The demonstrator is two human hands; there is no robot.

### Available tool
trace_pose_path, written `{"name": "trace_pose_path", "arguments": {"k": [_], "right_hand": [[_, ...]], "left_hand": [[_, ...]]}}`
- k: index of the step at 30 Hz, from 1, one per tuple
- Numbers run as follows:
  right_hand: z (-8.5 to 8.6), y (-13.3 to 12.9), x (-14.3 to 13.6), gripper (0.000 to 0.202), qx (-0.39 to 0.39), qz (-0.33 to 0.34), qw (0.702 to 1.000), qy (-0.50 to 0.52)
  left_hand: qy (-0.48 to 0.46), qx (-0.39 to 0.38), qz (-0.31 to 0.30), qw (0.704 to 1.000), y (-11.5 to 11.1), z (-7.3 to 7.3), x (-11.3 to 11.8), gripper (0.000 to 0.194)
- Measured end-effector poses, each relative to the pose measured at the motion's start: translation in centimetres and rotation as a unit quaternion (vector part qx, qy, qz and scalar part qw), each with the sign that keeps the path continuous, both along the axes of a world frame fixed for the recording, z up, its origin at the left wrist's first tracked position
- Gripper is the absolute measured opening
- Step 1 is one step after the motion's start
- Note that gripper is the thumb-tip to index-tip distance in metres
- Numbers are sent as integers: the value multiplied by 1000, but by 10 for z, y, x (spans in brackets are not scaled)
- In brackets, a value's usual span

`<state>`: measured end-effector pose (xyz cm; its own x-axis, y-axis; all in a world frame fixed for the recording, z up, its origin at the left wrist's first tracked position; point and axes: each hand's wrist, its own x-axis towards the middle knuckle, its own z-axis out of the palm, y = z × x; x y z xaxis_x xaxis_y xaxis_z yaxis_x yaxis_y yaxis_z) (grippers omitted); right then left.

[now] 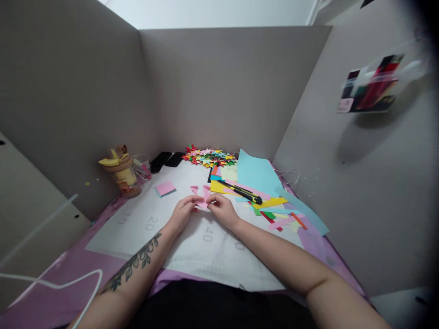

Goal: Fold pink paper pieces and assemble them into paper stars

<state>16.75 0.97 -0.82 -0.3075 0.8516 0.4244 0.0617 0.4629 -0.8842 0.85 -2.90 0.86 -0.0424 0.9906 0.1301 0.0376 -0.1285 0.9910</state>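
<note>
Between my two hands is a folded piece of pink paper (pixel 205 199), with pointed flaps standing up from it. My left hand (pixel 187 208) pinches its left side, and my right hand (pixel 221 208) grips the right side with the fingertips. Just beyond my left fingers a small pink paper triangle (pixel 194 189) shows; whether it joins the held piece I cannot tell. Left of my left hand lies a stack of square paper (pixel 165 188), pink on top. A black and yellow utility knife (pixel 245 192) rests on paper strips to the right of my right hand.
Many colourful folded paper stars (pixel 209 156) are heaped at the back by the grey partition (pixel 233 87). Blue paper sheets (pixel 257 173) and cut strips (pixel 274 214) lie right. A lidded cup (pixel 125 176) and two black phone-like objects (pixel 167 160) stand or lie back left.
</note>
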Motion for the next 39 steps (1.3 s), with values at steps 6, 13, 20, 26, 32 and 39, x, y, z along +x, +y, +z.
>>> {"name": "trace_pose_path", "arguments": {"k": [6, 13, 20, 26, 32, 39], "right_hand": [[1, 2, 1, 4, -35, -9, 999, 16], [-1, 3, 0, 4, -34, -9, 999, 31], [-3, 5, -1, 6, -37, 7, 998, 46], [-1, 6, -3, 5, -60, 8, 995, 81], [-4, 5, -9, 11, -99, -25, 988, 117], [-8, 8, -13, 22, -123, -34, 978, 165]], "left_hand": [[144, 106, 40, 983, -3, -1, -3, 23], [165, 179, 60, 968, 0, -7, -2, 8], [168, 181, 65, 967, 0, -5, -3, 7], [161, 159, 64, 972, 1, -7, -3, 10], [157, 110, 90, 977, 2, -8, 0, 15], [64, 90, 63, 992, 8, -14, 2, 24]]}}
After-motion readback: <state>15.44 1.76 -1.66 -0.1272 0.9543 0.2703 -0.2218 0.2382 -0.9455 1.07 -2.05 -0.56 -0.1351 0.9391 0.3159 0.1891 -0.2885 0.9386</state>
